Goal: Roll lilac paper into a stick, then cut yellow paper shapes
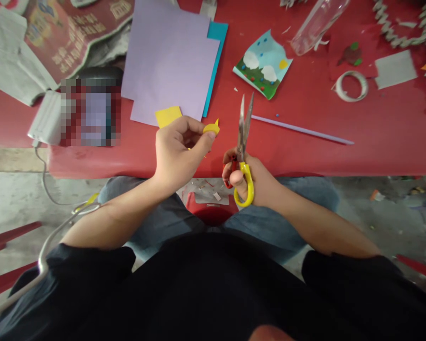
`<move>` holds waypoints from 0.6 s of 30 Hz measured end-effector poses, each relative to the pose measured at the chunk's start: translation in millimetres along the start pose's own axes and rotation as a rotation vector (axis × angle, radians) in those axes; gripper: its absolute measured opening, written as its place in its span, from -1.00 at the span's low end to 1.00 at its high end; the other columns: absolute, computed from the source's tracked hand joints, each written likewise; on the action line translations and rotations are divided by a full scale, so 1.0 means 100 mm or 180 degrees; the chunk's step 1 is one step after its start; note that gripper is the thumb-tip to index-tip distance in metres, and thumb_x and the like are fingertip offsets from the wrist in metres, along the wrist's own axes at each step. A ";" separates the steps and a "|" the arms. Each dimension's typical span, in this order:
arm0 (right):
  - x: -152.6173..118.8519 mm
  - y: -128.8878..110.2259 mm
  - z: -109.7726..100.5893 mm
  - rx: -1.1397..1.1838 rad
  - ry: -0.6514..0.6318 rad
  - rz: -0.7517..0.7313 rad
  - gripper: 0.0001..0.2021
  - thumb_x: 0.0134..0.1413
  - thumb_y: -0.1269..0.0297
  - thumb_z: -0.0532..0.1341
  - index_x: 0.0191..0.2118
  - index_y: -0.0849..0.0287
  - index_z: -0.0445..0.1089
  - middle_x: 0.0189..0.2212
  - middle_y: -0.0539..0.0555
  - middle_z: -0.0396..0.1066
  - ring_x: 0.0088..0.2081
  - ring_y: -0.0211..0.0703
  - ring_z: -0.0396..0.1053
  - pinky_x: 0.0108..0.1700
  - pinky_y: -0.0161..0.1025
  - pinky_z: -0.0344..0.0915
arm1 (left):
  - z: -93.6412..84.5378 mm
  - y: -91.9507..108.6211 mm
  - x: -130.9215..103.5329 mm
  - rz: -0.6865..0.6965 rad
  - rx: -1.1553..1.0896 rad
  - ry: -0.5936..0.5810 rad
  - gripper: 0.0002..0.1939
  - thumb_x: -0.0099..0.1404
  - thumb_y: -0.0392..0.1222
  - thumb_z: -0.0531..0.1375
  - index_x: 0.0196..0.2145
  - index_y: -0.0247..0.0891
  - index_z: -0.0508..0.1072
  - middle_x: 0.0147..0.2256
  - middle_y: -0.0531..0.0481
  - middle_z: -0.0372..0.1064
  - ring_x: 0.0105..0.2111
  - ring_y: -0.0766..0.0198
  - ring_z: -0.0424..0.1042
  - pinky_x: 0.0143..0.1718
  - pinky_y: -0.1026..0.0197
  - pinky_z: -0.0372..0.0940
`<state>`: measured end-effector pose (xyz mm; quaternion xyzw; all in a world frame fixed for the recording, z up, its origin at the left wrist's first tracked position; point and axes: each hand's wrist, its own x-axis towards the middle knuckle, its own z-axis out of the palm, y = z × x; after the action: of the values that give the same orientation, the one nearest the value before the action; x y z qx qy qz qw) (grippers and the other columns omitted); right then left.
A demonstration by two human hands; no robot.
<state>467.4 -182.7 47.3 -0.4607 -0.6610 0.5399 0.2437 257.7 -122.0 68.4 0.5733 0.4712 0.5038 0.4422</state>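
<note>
Between thumb and fingertips, my left hand (179, 149) pinches a small yellow paper piece (210, 128) with a pointed tip. My right hand (257, 182) has its thumb and fingers through the handles of a pair of scissors (240, 147), one loop yellow, the other red. The blades are slightly apart and point away from me, a little right of the yellow piece and not touching it. Behind my left hand a yellow paper square (168, 116) lies on the edge of a large lilac sheet (173, 61). Part of my left palm is hidden.
On the red table (305, 161) lie a landscape paper picture (263, 65), a thin lilac paper stick (301, 129), a tape roll (351, 86) and a clear plastic bottle (314, 28). A blue sheet (215, 61) shows under the lilac one. A white power bank (47, 117) with a cable is left.
</note>
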 end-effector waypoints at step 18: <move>0.02 -0.12 0.11 -0.0516 -0.0154 0.0115 -0.14 0.14 -0.65 0.01 0.03 0.15 0.29 -0.31 0.11 0.55 -0.35 -0.03 0.51 -0.32 -0.16 0.23 | 0.11 0.11 -0.08 -0.0161 -0.0403 -0.0624 -0.71 0.36 -0.10 0.41 -0.44 -0.26 0.51 -0.44 0.01 0.47 -0.44 0.34 0.49 -0.41 0.26 0.43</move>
<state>453.6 -185.7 54.7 -0.4775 -0.6998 0.5000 0.1798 269.0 -131.8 76.5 0.5787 0.4072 0.4628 0.5340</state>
